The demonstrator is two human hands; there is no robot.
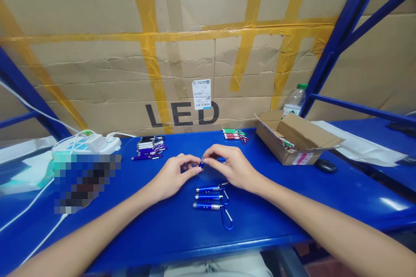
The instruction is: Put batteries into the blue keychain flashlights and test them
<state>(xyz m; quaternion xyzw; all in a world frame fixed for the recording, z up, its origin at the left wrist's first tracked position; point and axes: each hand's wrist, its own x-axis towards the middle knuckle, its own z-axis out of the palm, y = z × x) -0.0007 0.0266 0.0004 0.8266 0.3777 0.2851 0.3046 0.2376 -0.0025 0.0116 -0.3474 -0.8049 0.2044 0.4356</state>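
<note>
A small blue keychain penlight (pixel 202 164) is pinched between my two hands above the middle of the blue table. My left hand (pixel 173 176) is closed on one end with thumb and fingertips. At the other end, my right hand (pixel 234 168) pinches it near the metal tip, and a blue clip loop shows under these fingers. Most of its body is hidden by the fingers. Just below my hands lie three blue penlights (pixel 206 197) in a stack of rows, each with a carabiner (pixel 226 218) at its right end.
Black, silver and purple penlights (pixel 149 147) lie at back left, green and red ones (pixel 233 134) at back centre. An open cardboard box (pixel 300 138), a bottle (pixel 295 98) and a black mouse (pixel 326 165) are right. A power strip (pixel 91 143) with white cables sits left.
</note>
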